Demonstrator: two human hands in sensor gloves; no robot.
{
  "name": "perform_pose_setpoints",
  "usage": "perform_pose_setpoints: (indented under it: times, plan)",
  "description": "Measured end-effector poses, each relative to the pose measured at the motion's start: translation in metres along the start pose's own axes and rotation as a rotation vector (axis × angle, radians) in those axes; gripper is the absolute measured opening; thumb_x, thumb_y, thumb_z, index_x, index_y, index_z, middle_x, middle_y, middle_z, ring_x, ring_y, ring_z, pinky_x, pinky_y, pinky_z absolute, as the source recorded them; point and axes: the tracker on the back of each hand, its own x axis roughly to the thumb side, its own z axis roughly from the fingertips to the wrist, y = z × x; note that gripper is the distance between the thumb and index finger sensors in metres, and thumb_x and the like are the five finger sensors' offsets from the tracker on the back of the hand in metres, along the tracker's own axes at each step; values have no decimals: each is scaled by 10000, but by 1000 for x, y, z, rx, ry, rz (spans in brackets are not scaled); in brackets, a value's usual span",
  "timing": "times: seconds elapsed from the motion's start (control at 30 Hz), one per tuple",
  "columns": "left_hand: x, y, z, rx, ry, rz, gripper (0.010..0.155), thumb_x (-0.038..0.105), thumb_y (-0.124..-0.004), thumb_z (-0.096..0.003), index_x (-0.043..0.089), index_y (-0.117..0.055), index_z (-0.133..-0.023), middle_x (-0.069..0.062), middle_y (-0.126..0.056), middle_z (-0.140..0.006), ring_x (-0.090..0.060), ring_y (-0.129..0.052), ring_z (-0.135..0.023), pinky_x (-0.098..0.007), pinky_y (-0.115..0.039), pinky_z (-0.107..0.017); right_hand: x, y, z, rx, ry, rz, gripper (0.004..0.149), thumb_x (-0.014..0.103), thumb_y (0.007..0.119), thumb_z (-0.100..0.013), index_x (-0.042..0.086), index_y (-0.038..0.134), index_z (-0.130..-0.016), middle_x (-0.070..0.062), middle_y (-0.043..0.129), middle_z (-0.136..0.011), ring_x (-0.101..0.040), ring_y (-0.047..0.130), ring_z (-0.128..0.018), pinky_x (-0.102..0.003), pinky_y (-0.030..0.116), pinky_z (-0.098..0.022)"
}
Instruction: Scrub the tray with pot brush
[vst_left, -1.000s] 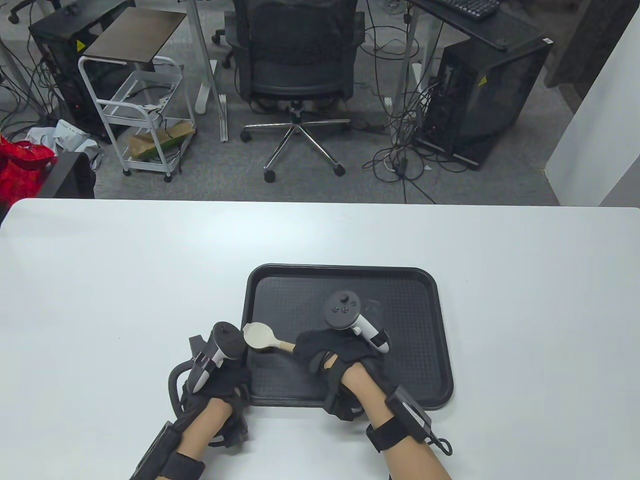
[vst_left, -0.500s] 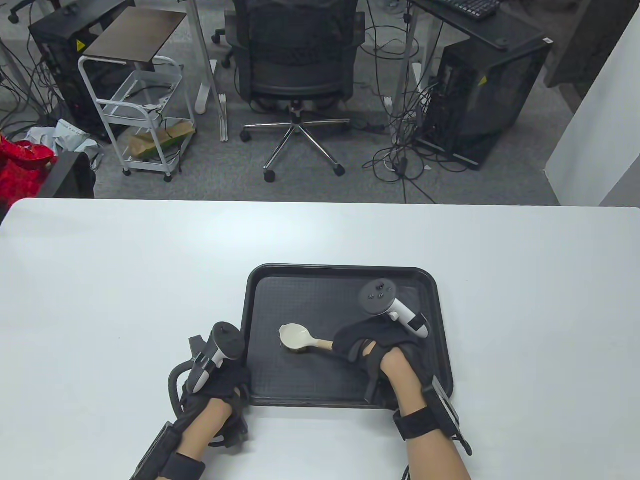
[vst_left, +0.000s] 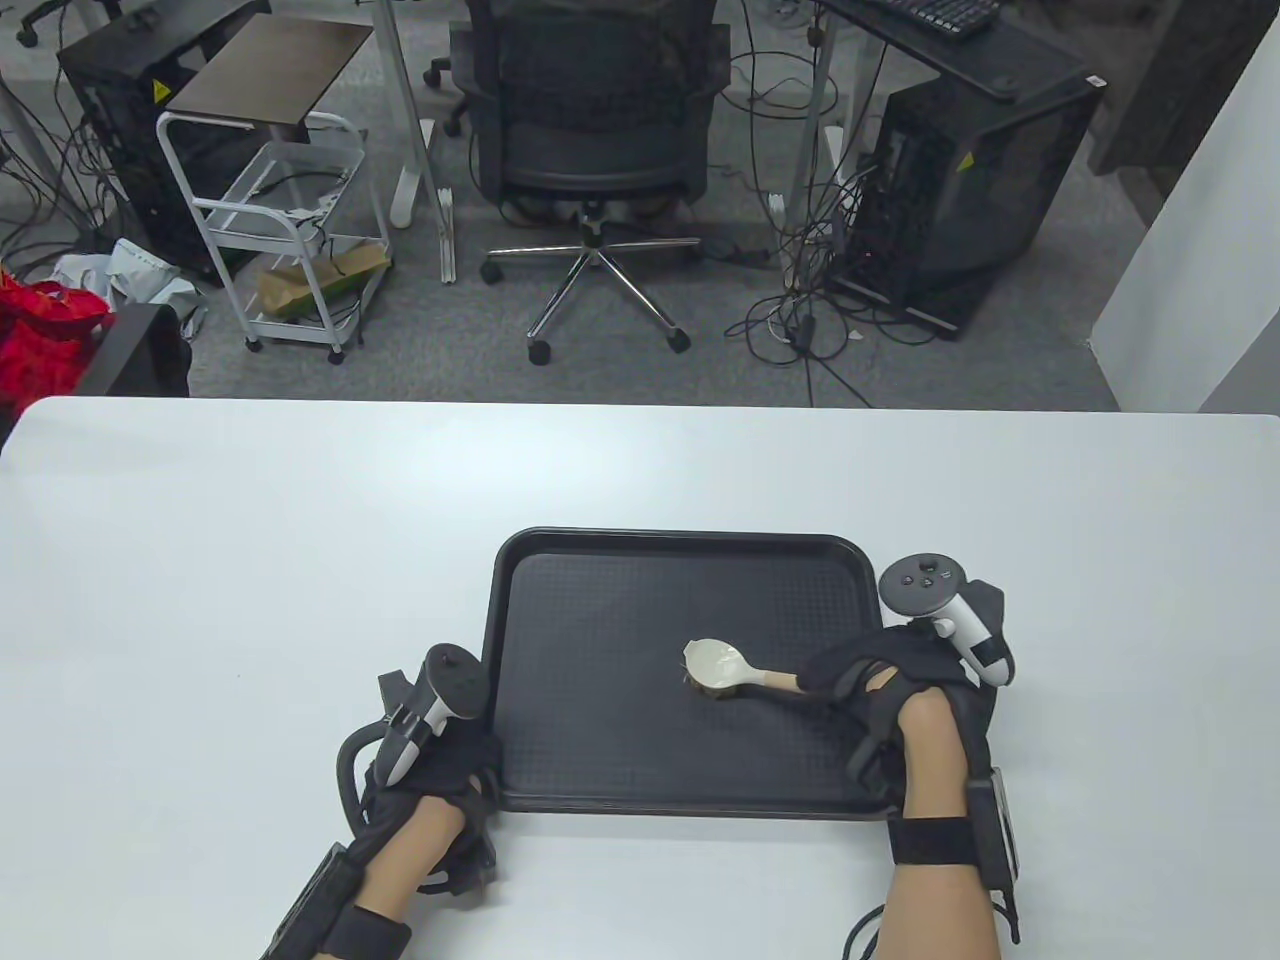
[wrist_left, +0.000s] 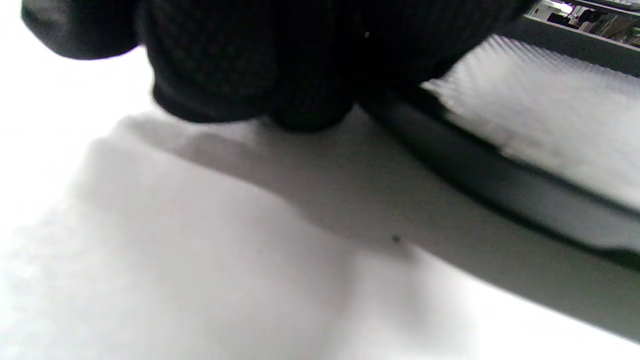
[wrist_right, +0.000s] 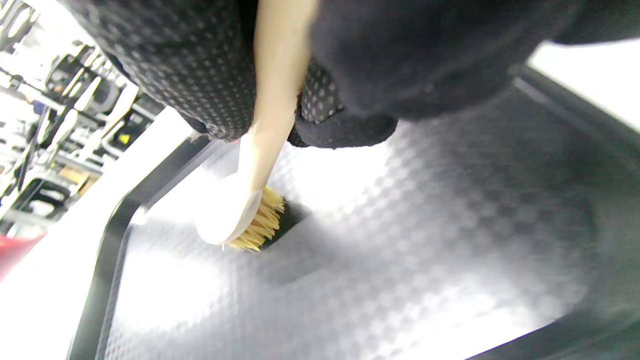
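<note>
The broad white worktop (vst_left: 250, 560) carries everything, and on its near half lies the black rectangular plastic tray (vst_left: 690, 565) with a raised rim and a fine dimpled floor, set square to the person so both hands can reach it. The left hand (vst_left: 430, 770) rests at the tray's near left corner, most likely to pin it against the sideways drag of scrubbing; in the left wrist view the gloved fingers (wrist_left: 240, 65) bunch against the rim, but whether they hook it or only lean on it cannot be told. The right hand (vst_left: 880, 690) sits at the tray's right edge with its fingers (wrist_right: 210, 65) curled round the pale wooden handle of the pot brush (vst_left: 722, 672), whose cream round head lies right of the tray's centre. The straw-coloured bristles (wrist_right: 257, 225) face down and meet the floor, the handle slanting low, which suits a pressing stroke. The textured floor should grip the bristles, so steady downward pressure seems wise. Beyond the worktop is grey carpet with a black office chair (vst_left: 590, 110), a white wire trolley (vst_left: 280, 230), dark computer towers (vst_left: 960, 200) and loose cables.
</note>
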Motion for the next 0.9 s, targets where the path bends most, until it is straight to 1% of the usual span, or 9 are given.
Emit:
perform_pose_setpoints:
  times: [0.1, 0.33, 0.47, 0.6, 0.7, 0.8, 0.9]
  plan:
    - [0, 0, 0, 1, 0, 2, 600, 459, -824, -416, 76, -697, -860, -10, -924, -642, -188, -1012, -386, -477, -838, -408, -15, -8, 2, -13, 21, -38, 481, 351, 950, -418, 96, 926, -825, -161, 1006, -461, -285, 952, -76, -486, 811, -151]
    - [0, 0, 0, 1, 2, 0, 601, 460, -824, -416, 76, -697, -860, -10, -924, -642, -188, -1012, -387, -477, -838, -408, -64, -27, 5, -22, 47, -200, 481, 313, 979, -393, 75, 942, -810, -180, 1007, -453, -305, 947, -70, -505, 805, -150]
    - [0, 0, 0, 1, 3, -1, 600, 459, -825, -416, 77, -696, -861, -10, -923, -644, -188, -1012, -387, -476, -839, -408, -86, -42, 16, -84, 90, -239, 480, 304, 990, -385, 71, 950, -802, -187, 1008, -449, -311, 947, -70, -509, 803, -150]
    - [1, 0, 0, 0, 4, -4, 600, 460, -823, -417, 77, -695, -861, -9, -924, -643, -187, -1012, -387, -476, -839, -408, -98, -49, 22, -118, 116, -266, 478, 297, 1001, -377, 69, 959, -795, -188, 1012, -447, -319, 947, -73, -512, 801, -154]
    - [1, 0, 0, -1, 4, -2, 602, 459, -825, -416, 76, -695, -862, -10, -923, -644, -188, -1012, -388, -477, -838, -408, -101, -52, 25, -138, 133, -273, 475, 295, 1001, -380, 73, 958, -797, -186, 1011, -456, -326, 946, -85, -514, 798, -164]
    - [1, 0, 1, -2, 6, -7, 602, 460, -824, -416, 76, -695, -862, -9, -924, -643, -188, -1012, -387, -477, -839, -407, -92, -53, 30, -150, 125, -246, 474, 294, 1001, -381, 66, 958, -795, -187, 1011, -453, -326, 946, -82, -514, 799, -163]
    - [1, 0, 0, -2, 6, -6, 601, 460, -824, -416, 77, -696, -861, -10, -924, -643, -188, -1012, -387, -478, -838, -408, -62, -50, 35, -148, 24, -216, 476, 304, 986, -397, 62, 942, -804, -177, 1010, -453, -307, 948, -78, -501, 805, -158]
